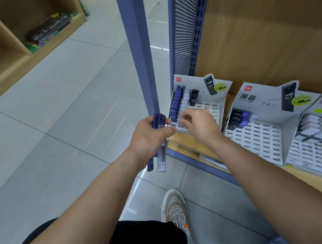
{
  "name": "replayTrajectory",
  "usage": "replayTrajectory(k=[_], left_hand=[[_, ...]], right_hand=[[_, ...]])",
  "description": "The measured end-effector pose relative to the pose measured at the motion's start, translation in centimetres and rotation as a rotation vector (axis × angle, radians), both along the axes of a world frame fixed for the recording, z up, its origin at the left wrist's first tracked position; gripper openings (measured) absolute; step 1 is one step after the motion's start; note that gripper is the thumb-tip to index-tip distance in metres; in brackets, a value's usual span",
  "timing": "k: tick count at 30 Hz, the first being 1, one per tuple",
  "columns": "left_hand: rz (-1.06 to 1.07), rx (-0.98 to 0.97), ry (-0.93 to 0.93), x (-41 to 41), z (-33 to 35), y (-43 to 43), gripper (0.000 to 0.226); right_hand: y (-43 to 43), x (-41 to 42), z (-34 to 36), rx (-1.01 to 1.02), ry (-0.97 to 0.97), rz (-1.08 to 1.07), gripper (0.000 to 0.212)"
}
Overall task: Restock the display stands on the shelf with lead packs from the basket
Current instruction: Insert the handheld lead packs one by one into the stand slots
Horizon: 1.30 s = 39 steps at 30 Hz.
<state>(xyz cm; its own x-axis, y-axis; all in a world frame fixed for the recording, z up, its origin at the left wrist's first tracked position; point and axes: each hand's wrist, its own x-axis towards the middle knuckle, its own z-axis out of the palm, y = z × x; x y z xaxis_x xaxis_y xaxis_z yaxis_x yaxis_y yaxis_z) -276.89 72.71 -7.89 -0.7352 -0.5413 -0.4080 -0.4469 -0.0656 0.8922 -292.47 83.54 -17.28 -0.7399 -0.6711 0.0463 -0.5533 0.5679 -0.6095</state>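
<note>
A slim translucent plastic lead pack (pixel 180 123) sits at the front row of the white slotted cardboard display stand (pixel 210 107), pinched, as far as the blur shows, by the curled fingers of the right hand (pixel 199 124). It should go in upright, in line with the white column behind it, and be pressed home. Just left of the stand, the left hand (pixel 149 137) grips spare purple and clear lead packs (pixel 159 140), handy for feeding. The stand rests on the wooden shelf (pixel 184 141).
</note>
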Motion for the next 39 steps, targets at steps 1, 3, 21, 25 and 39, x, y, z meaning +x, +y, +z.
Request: replayTrajectory(k=[1,3,21,25,39], left_hand=[[-0.002,0.0,0.005,-0.1,0.1,0.1,0.024],[-0.006,0.002,0.022,-0.4,0.2,0.2,0.022],[-0.005,0.252,0.24,-2.1,2.6,5.0,0.014],[-0.017,0.226,0.218,-2.4,3.4,5.3,0.018],[-0.177,0.259,0.132,-2.8,3.3,6.2,0.026]], right_hand=[[0.0,0.1,-0.1,-0.007,-0.015,-0.024,0.011],[0.0,0.1,-0.2,-0.028,-0.049,-0.067,0.012],[7.7,10.1,10.9,-0.371,-0.803,-0.096,0.029],[9.8,9.3,11.8,-0.455,-0.864,-0.128,0.019],[11.8,5.1,11.0,-0.657,-0.786,-0.298,0.012]])
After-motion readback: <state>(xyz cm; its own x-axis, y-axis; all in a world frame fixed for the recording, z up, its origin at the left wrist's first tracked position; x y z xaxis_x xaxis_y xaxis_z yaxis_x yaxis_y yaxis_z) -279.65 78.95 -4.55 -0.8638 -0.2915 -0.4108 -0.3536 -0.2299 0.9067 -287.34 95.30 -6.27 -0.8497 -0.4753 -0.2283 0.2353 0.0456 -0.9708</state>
